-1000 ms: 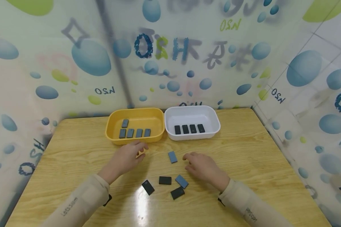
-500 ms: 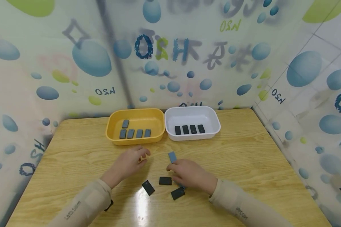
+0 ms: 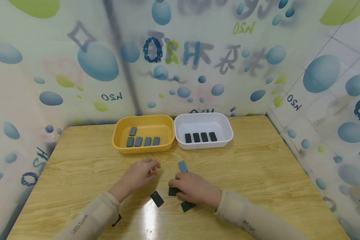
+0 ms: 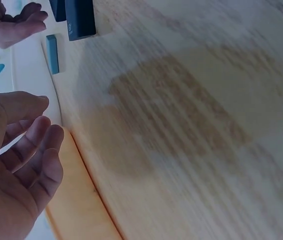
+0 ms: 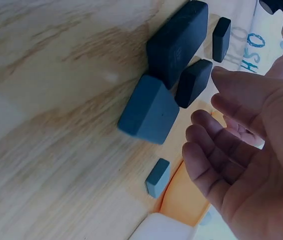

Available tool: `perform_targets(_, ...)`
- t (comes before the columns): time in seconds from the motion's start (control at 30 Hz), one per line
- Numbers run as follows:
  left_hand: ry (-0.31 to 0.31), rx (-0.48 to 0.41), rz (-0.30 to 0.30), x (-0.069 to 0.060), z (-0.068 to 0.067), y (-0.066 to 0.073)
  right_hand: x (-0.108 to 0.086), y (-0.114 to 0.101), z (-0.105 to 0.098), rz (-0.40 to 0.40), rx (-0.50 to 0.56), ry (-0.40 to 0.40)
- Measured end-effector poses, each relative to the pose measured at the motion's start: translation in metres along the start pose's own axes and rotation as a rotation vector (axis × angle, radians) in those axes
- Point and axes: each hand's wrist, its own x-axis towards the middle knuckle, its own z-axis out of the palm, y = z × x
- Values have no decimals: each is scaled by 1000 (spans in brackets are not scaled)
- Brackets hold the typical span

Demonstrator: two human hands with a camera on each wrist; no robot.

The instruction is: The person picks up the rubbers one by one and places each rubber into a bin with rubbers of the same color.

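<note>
My right hand [image 3: 195,188] is over the loose blocks, its fingertips above a black block [image 3: 173,191]; in the right wrist view the thumb and fingers stand apart beside a black block [image 5: 194,82]; contact cannot be told. A second black block [image 3: 187,206] lies below that hand, a third [image 3: 157,199] to its left. One blue block [image 3: 183,166] lies just beyond the hand. Another blue block [image 5: 149,110], hidden under the hand in the head view, touches a black one [image 5: 177,42]. My left hand [image 3: 138,175] hovers empty, fingers loosely bent, in front of the yellow tray [image 3: 144,150].
At the back of the wooden table [image 3: 258,160], the yellow tray holds several grey-blue blocks. Against its right side stands a white tray [image 3: 204,145] with several black blocks in a row. A patterned wall covering [image 3: 180,76] rises behind the table.
My right hand has moved left and toward the near edge, from beside the blue block to over the black one. The left hand has shifted slightly right and nearer.
</note>
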Motion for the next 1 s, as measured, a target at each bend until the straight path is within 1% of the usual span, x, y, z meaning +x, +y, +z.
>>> perform_targets(0.07, 2, 0, 11, -1, 2, 0, 1, -1, 1, -13, -5, 2)
perform_targets(0.13, -7, -8, 7, -1, 3, 0, 1, -3, 2, -24, -6, 5)
perform_targets(0.33, -47, -39, -25, -1, 4, 3, 3, -4, 5, -44, 15, 9)
perform_targets(0.4, -55, -37, -33, -2, 4, 3, 4, -5, 6, -49, 18, 14)
perform_targets(0.63, -56, -34, -52, -2, 6, 4, 5, -6, 9, -36, 8, 23)
perform_targets(0.8, -52, -25, -50, -3, 7, 4, 7, -6, 11, -21, 5, 19)
perform_targets(1.0, -48, -24, -55, -4, 7, 4, 6, -7, 11, -23, 4, 28)
